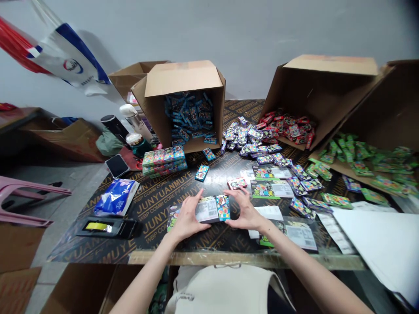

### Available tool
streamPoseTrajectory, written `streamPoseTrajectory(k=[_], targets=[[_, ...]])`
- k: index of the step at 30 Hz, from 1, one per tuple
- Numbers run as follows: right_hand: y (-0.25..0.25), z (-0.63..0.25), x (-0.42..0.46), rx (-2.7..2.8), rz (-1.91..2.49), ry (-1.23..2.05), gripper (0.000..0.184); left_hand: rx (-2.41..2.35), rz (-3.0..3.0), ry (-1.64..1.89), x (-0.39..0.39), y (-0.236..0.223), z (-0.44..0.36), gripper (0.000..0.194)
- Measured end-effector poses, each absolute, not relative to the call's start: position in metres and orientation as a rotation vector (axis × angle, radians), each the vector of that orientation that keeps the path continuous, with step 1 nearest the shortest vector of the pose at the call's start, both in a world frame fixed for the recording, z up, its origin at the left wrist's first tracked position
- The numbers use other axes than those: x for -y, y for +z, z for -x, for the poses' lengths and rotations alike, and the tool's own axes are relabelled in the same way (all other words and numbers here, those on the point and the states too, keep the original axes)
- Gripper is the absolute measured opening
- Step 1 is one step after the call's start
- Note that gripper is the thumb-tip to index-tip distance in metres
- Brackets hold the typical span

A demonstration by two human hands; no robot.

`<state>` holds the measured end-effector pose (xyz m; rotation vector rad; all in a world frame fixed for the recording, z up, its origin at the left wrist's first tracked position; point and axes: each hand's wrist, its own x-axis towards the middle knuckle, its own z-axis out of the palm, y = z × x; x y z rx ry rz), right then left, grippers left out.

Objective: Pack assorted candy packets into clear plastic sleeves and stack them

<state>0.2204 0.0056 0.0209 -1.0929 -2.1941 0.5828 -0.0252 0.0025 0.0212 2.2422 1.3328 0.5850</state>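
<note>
Near the table's front edge, my left hand curves its thumb and fingers around a flat piece with a grey-white printed label. At the right end of that piece is a small blue cartoon-printed packet. My right hand spans this packet, thumb at its near edge and fingers at its far edge. Just beyond the right hand lies a red-and-white packet. Another blue packet rests farther back on the black table. What lies under my left palm is hidden.
Open cartons hold blue packets, red packets and green packets. Purple packets are heaped between them. Printed sleeves lie at right. A wrapped stack, phone, blue pouch and tape dispenser occupy the left.
</note>
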Motion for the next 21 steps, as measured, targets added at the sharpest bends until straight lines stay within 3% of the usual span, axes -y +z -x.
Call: streamPoseTrajectory(k=[6, 15, 21], targets=[[0.011, -0.228, -0.012, 2.206, 1.028, 0.82, 0.087, -1.252, -2.282, 0.556, -0.001, 0.023, 0.014, 0.104], [0.004, -0.219, 0.005, 1.851, 1.259, 0.658, 0.069, -1.427, -2.156, 0.694, -0.015, 0.015, 0.006, 0.102], [-0.002, -0.21, 0.011, 2.058, 1.27, 0.699, 0.06, -1.397, -2.133, 0.669, -0.022, 0.007, -0.001, 0.102]])
